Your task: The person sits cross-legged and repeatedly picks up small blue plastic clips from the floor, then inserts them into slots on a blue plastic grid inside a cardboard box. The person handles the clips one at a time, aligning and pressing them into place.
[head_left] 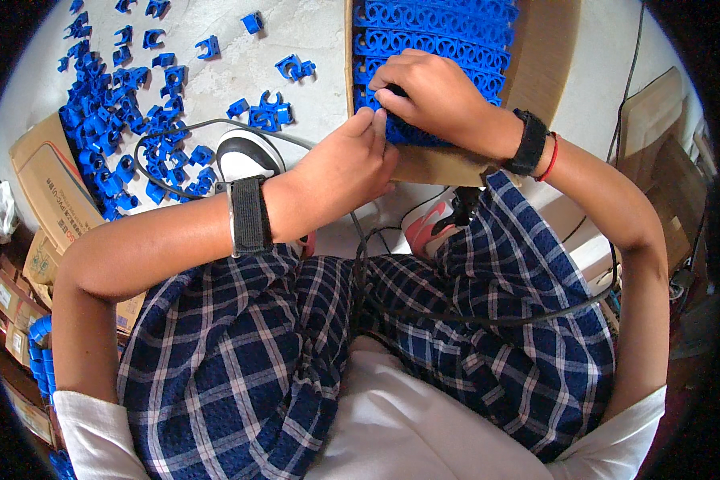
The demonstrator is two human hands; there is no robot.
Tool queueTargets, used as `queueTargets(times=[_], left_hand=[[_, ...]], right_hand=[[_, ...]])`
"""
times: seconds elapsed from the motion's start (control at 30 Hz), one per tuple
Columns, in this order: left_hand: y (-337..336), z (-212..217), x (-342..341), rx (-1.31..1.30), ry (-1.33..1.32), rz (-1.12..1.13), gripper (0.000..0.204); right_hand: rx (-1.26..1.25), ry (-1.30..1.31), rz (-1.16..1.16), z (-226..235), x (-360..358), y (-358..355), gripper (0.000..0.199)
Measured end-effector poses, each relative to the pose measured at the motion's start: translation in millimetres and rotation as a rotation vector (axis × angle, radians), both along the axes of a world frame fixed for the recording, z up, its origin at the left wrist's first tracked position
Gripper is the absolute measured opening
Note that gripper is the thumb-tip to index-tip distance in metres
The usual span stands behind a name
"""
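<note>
An open cardboard box (528, 60) in front of me holds blue plastic pipe clips (432, 40) lined up in tight rows. My right hand (436, 92) is over the near part of these rows, its fingers curled and closed. Close beside it, at the box's near left corner, my left hand (348, 164) has its fingers pressed together, their tips almost meeting those of the right hand. Whatever either hand grips is hidden by the fingers. The box's near wall shows just below the hands.
Loose blue pipe clips (104, 104) lie heaped on the pale floor at left, with a few scattered (272, 112) nearer the box. A cardboard flap (52, 172) borders the heap. A black cable (488, 322) crosses my lap. Cardboard (652, 116) leans at right.
</note>
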State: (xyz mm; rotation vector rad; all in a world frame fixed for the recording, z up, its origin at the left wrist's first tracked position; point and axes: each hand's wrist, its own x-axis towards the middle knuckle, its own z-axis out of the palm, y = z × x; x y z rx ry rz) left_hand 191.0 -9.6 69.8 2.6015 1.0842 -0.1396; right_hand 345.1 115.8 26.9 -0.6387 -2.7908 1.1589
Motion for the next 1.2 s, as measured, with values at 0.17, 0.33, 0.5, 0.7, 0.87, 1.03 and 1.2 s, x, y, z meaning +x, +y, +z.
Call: queueTargets(times=[0.17,0.33,0.5,0.7,0.87,1.03,1.2], left_hand=[[-0.1,0.5,-0.3,0.026,0.001,-0.008,0.046],[-0.7,-0.1,1.2,0.001,0.020,-0.007,0.045],[-1.4,-2.1,1.9,0.011,0.009,-0.004,0.044],[-3.5,-3.1,1.6,0.031,0.017,-0.007,0.045],[-4.2,-2.9,2.0,0.021,0.036,-0.007,0.046],[-3.6,-3.7,2.9,-0.012,0.066,-0.029,0.045],[-2.7,-2.9,2.4,0.005,0.047,-0.027,0.044]], right_hand=[[-0.042,-0.020,-0.011,-0.8,-1.7,0.8,0.014],[-0.016,-0.005,-0.011,-2.9,-1.1,0.1,0.013],[0.059,0.093,0.040,-2.6,2.0,-1.5,0.011],[0.107,0.046,0.085,3.5,5.8,-1.0,0.007],[0.130,0.033,0.105,4.9,6.1,1.4,0.007],[0.136,0.018,0.043,3.6,3.4,-1.0,0.009],[0.107,-0.106,0.040,5.6,1.8,1.8,0.013]])
